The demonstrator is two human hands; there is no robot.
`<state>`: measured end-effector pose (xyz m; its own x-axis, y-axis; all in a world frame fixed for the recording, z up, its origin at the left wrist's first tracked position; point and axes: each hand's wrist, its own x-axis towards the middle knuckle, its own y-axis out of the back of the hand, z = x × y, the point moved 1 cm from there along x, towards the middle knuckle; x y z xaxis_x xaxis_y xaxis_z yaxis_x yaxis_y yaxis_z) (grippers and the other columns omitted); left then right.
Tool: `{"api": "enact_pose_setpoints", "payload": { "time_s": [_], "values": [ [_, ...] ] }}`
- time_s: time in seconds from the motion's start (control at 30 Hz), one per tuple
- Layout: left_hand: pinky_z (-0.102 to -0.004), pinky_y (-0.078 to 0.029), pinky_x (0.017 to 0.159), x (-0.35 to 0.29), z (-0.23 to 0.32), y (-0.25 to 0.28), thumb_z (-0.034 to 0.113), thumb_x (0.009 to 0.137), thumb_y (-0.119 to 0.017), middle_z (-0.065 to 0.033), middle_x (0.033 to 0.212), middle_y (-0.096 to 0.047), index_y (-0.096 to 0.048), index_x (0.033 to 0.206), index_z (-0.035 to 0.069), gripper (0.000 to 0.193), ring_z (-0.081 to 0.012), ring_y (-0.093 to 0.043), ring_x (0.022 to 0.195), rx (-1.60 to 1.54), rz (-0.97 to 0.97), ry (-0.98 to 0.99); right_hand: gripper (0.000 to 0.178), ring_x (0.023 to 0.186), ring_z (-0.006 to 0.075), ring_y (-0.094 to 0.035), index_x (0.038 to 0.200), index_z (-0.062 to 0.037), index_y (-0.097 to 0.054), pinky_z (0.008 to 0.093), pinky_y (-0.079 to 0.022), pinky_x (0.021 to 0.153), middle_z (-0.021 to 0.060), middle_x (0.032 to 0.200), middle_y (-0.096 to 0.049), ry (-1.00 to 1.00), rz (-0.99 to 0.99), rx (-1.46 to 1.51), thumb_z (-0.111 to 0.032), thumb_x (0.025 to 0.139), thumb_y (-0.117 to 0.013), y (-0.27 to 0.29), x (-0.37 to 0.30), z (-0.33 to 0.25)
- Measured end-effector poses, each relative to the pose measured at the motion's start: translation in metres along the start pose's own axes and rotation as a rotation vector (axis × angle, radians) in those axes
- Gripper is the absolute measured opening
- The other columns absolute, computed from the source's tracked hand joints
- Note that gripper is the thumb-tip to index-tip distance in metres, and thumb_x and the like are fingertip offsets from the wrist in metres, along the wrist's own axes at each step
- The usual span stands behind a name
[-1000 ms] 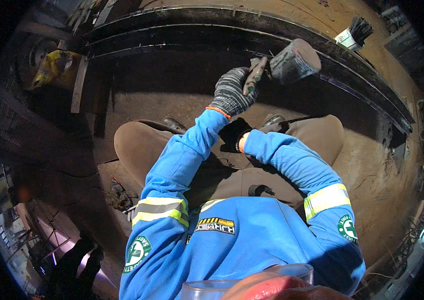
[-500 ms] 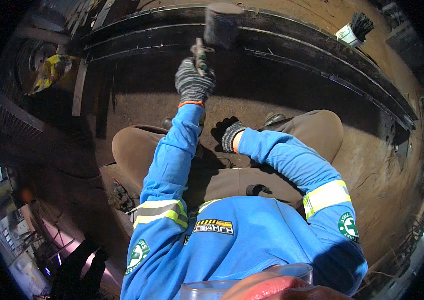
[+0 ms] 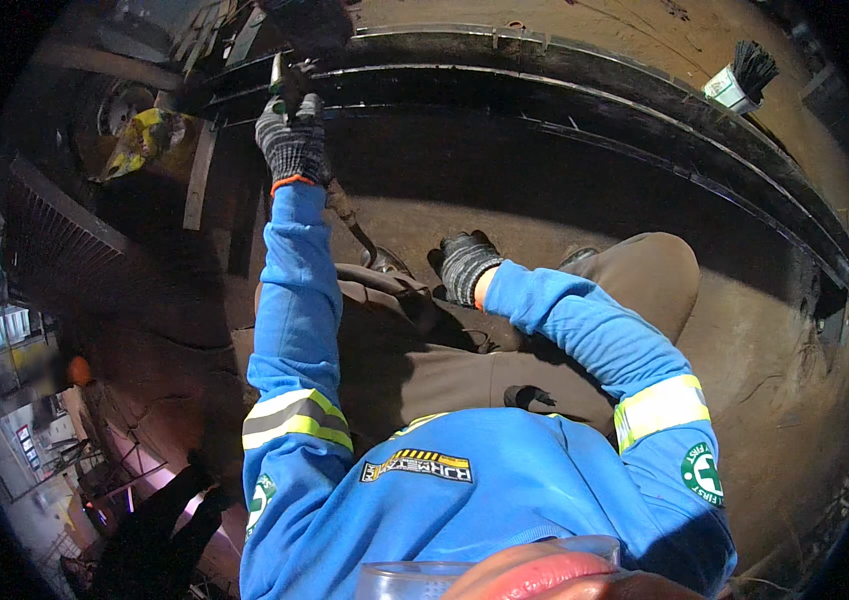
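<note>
My left hand (image 3: 292, 138), in a grey-and-black striped knit glove with an orange cuff, reaches far forward and left. Its fingers are wrapped round a clamp-like tool (image 3: 289, 85) with a little green on it, which looks like a welding electrode holder. Just past the tool is a dark panel (image 3: 309, 22), too blurred to name. A cable (image 3: 349, 215) hangs beside the left wrist. Close to my lap, my right hand (image 3: 466, 268) wears a matching glove with dark fingers, which look apart, with nothing visible in them.
Long dark steel beams (image 3: 584, 85) curve across the floor ahead. Beyond them stands a white container (image 3: 729, 90) of thin dark rods. At left lie a yellow crumpled bag (image 3: 149, 140), a flat bar (image 3: 199, 180) and a ribbed grating (image 3: 64, 210). My bent legs (image 3: 644, 270) frame the near floor.
My left hand has moved left and forward with the tool, and the dark panel has shifted left too. The right hand has stayed near my lap.
</note>
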<state>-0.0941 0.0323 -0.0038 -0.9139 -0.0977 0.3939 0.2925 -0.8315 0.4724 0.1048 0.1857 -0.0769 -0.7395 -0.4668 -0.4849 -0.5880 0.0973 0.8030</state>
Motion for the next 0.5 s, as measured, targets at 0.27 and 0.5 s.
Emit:
{"api": "enact_pose_setpoints", "payload": {
  "time_s": [0.27,0.5],
  "values": [
    [-0.0244,-0.043,0.067,-0.017,-0.022,-0.03,0.0,0.077,-0.058,-0.0014,0.092,-0.061,-0.056,0.111,0.002,0.035,-0.0098,-0.05,0.072,-0.053,-0.025,0.016,0.035,0.103,0.0296,-0.054,0.107,-0.0113,-0.058,0.0447,-0.043,0.08,0.0124,0.109,-0.058,0.011,-0.085,-0.042,-0.024,0.074,-0.059,-0.018,0.007,0.005],
    [-0.039,-0.048,0.064,-0.075,0.046,-0.074,0.02,0.066,-0.068,-0.0157,0.072,-0.06,-0.057,0.083,0.005,0.025,-0.033,-0.06,0.069,0.162,-0.372,-0.056,0.041,0.094,0.0295,-0.056,0.099,-0.0081,-0.059,0.045,-0.043,0.077,0.0128,0.097,-0.06,0.054,0.048,-0.05,-0.039,0.072,-0.061,-0.025,0.007,0.014]
  ]
}}
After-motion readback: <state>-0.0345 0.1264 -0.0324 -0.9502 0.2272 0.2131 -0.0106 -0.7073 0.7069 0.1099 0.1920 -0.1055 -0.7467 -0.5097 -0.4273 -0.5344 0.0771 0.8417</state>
